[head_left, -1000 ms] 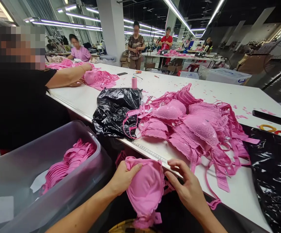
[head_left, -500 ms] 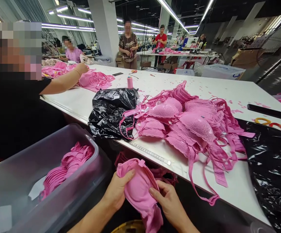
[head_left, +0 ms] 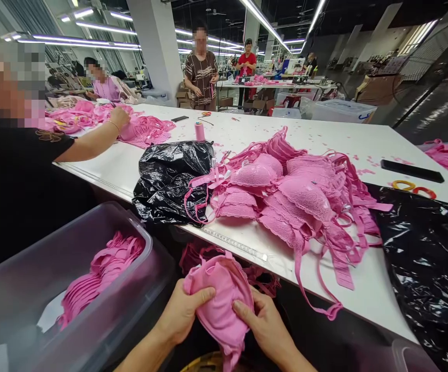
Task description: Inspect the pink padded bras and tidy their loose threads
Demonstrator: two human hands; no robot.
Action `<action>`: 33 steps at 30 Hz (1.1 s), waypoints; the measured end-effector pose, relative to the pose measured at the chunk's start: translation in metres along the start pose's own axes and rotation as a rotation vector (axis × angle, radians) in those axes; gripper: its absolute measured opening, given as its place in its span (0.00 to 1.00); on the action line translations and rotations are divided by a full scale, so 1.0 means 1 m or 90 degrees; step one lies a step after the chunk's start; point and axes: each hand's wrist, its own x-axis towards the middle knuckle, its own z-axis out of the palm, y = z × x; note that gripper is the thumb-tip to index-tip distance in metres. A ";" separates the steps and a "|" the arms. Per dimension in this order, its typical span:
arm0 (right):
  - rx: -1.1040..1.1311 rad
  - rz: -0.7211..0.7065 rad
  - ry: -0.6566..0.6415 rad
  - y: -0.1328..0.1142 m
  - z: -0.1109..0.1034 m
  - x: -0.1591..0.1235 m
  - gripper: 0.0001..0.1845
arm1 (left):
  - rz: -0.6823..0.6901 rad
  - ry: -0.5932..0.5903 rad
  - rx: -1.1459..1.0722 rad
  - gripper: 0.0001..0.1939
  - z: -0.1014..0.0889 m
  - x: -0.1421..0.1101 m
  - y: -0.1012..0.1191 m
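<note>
Between my two hands, below the table's front edge, is a pink bra (head_left: 220,289) with the smooth inside of a cup facing me. My left hand (head_left: 183,310) grips its left side, thumb pressed on the fabric. On the opposite side my right hand (head_left: 260,320) pinches the cup edge, its thumb on the inner face and its fingers behind. The lower end of the bra hangs down between my wrists. A pile of pink lace bras (head_left: 286,186) lies on the white table (head_left: 243,247) ahead, straps drooping over the edge.
At left stands a grey plastic bin (head_left: 130,268) holding stacked pink bras (head_left: 99,274). Black plastic bags (head_left: 171,178) flank the pile. Thread spool (head_left: 199,132), black phone-like object (head_left: 412,171) and scissors (head_left: 413,189) sit on the table. A co-worker's arm (head_left: 95,142) reaches over pink garments.
My right thumb has moved further in over the cup, and the bra's lower end has swung left. The co-worker's arm at left has shifted; the view has turned slightly.
</note>
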 end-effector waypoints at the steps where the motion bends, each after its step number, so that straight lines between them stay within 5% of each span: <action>1: 0.001 0.000 0.004 0.000 0.000 0.000 0.15 | 0.015 0.032 0.012 0.15 0.002 0.001 -0.003; 6: 0.094 0.064 0.010 0.002 0.000 -0.002 0.17 | 0.048 0.111 -0.007 0.17 0.009 0.004 -0.012; 12: 0.207 0.093 -0.006 0.005 -0.003 0.001 0.18 | 0.008 0.028 0.041 0.25 0.006 0.005 -0.012; 15: 0.139 0.078 -0.017 0.006 -0.005 0.002 0.19 | 0.002 -0.012 0.035 0.30 0.003 0.004 -0.016; 17: 0.009 0.006 0.058 0.007 -0.007 0.000 0.18 | 0.037 0.033 0.021 0.32 0.001 0.004 -0.019; 21: -0.316 -0.297 0.276 0.006 -0.009 -0.006 0.15 | 0.024 0.100 0.000 0.33 0.002 0.004 -0.020; 24: -0.487 -0.426 0.213 0.000 -0.007 -0.005 0.13 | -0.002 0.036 -0.014 0.30 0.005 0.001 -0.019; 33: -0.533 -0.419 0.115 -0.007 0.000 -0.003 0.08 | -0.007 -0.024 -0.021 0.24 0.012 0.000 -0.024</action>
